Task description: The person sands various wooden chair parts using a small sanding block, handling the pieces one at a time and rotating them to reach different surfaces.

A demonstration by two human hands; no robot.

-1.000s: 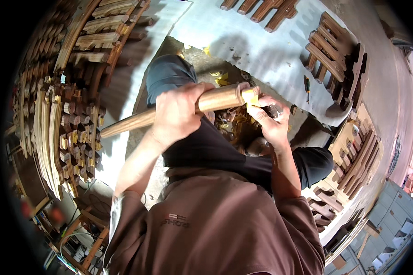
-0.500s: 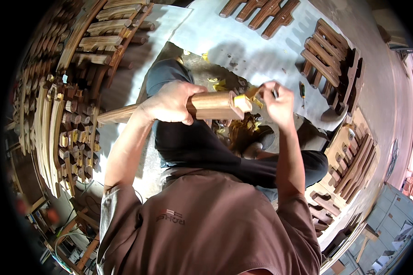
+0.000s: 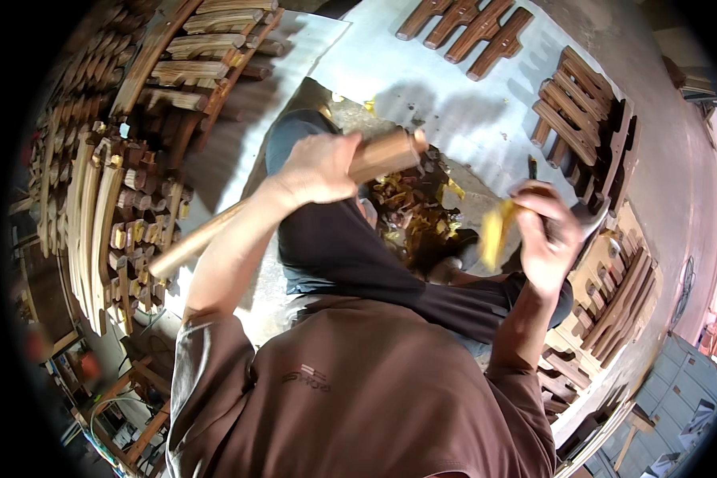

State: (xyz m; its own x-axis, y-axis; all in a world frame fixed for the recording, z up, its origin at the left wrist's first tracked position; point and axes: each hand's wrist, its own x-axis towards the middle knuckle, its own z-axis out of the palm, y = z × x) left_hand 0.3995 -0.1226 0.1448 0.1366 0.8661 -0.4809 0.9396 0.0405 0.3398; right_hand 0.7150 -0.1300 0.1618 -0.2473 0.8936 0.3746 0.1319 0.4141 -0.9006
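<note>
My left hand is wrapped round a brown wooden furniture part, with a thick body and a long thin end reaching down left past my forearm. Its far tip, smeared by motion, shows a narrower stub. Out to the right, clear of the wood, my right hand pinches a crumpled strip of yellow tape, blurred. A dark and silvery shape by that hand's fingers cannot be made out clearly. Below the wooden part, between my legs, lies a heap of yellow and brown tape scraps.
Stacked wooden parts crowd the left side. On the pale sheet ahead lie several shaped pieces, with another stack at the right. More slats rest on a board beside my right knee. Grey cabinets stand lower right.
My right hand has pulled away from the wood's end, right and down, with the yellow tape that was round the stub. The wood's far end has tilted up and its thin end dropped.
</note>
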